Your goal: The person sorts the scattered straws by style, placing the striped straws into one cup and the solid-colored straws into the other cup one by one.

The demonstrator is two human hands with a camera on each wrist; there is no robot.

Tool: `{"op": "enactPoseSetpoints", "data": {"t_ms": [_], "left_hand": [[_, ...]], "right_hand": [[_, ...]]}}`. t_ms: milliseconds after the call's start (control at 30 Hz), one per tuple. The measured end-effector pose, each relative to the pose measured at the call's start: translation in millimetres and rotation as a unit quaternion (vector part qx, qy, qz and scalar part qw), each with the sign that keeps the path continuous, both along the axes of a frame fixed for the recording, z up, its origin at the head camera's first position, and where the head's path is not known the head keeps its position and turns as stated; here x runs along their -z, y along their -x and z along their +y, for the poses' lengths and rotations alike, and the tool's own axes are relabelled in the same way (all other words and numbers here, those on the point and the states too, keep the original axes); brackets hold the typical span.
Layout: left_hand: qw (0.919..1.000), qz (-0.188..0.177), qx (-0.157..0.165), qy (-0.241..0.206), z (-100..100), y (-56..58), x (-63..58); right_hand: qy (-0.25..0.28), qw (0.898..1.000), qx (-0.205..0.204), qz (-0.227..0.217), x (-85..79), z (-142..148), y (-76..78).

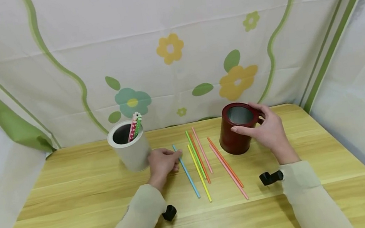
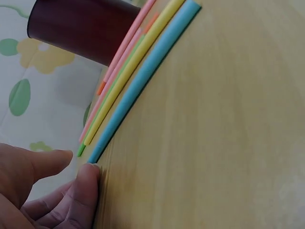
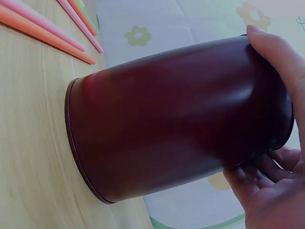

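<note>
My right hand (image 1: 270,129) grips a dark red cup (image 1: 235,137) at its upper edge. The thumb lies on one side of the rim and the fingers on the other. The cup (image 3: 176,124) stands upright on the table. At the far end of a thin blue stick (image 1: 187,173), straight like a straw, my left hand (image 1: 162,163) rests low over the table. In the left wrist view a fingertip (image 2: 88,172) is right at the end of the blue stick (image 2: 136,88), with the thumb held apart from it.
A white cup (image 1: 135,153) stands beside the left hand, holding dotted pink and green sticks (image 1: 134,126) with flower-shaped tops. Yellow (image 1: 199,174), green, orange and pink sticks lie between the cups. A flowered curtain (image 1: 174,80) hangs behind the wooden table (image 1: 240,222).
</note>
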State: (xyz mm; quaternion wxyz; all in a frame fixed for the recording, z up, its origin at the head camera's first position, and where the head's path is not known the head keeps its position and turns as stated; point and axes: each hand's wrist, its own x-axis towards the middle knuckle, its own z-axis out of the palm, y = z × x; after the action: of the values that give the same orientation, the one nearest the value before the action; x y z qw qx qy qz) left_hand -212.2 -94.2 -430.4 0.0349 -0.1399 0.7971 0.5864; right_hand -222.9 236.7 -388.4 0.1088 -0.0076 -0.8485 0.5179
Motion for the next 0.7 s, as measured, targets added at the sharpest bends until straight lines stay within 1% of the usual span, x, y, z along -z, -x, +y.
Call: {"op": "enactPoseSetpoints", "data": {"t_ms": [167,300,433,533,600,700], "left_hand": [[0.9992,-0.008,-0.012,0.036,2.6,6.5,2.0],[0.9986,-0.014,-0.017,0.047,4.3,11.6,2.1],[0.9981,-0.025,-0.016,0.054,4.4,13.7,1.6],[0.9979,-0.029,-0.009,0.058,4.1,14.4,0.0],[0.9973,-0.029,0.0,0.068,4.2,14.3,-1.8],[0.993,-0.03,0.022,0.112,5.5,13.9,-5.9]], "right_hand": [[-0.002,1.0,0.007,0.001,2.0,-0.9,-0.1],[-0.005,1.0,0.007,0.007,1.5,-0.8,0.7],[-0.001,1.0,0.003,0.015,2.3,-2.0,0.8],[0.002,1.0,0.005,0.02,2.9,-2.5,-0.1],[0.003,1.0,0.009,0.022,2.9,-2.5,-0.8],[0.003,1.0,0.01,0.022,3.5,-2.5,-0.5]]}}
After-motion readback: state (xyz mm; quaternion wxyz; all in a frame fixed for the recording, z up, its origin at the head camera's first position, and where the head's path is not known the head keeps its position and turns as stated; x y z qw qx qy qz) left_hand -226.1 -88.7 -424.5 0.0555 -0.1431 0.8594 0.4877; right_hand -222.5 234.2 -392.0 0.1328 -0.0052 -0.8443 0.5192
